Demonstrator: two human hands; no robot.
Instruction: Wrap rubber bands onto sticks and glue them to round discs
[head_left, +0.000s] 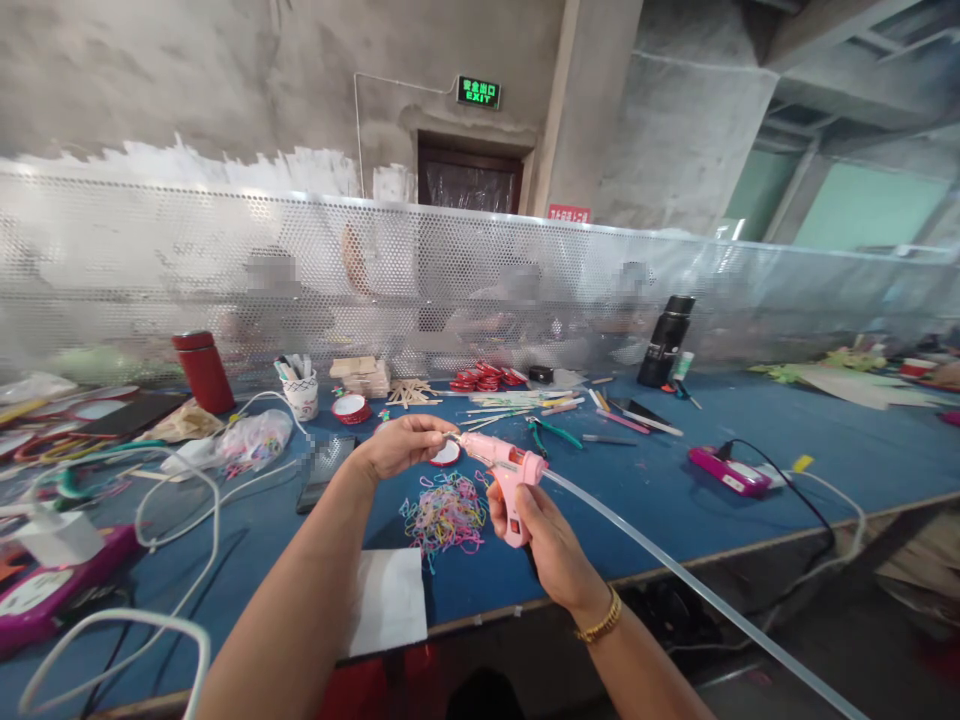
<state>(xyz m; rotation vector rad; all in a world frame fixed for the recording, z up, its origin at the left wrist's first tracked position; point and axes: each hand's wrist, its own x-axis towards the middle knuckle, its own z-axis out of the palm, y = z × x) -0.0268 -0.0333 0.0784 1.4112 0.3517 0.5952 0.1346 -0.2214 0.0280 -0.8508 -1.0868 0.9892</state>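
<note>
My right hand (551, 540) is wrapped round the handle of a pink glue gun (517, 490), with a long clear glue stick (697, 585) running out of its back. At the gun's nozzle, the fingers of my left hand (401, 445) are pinched on something too small to make out. Below the hands lies a pile of colourful small clips (446, 515). A round red-rimmed piece (445, 455) sits just under the nozzle. White paper (388, 600) lies near the table's front edge.
On the blue table (637, 500) stand a red flask (204, 373), a paper cup of pens (301, 395) and a black bottle (666, 343). Purple power strips (727, 472) with cables lie at both sides. Green-handled pliers (555, 433) lie beyond the gun.
</note>
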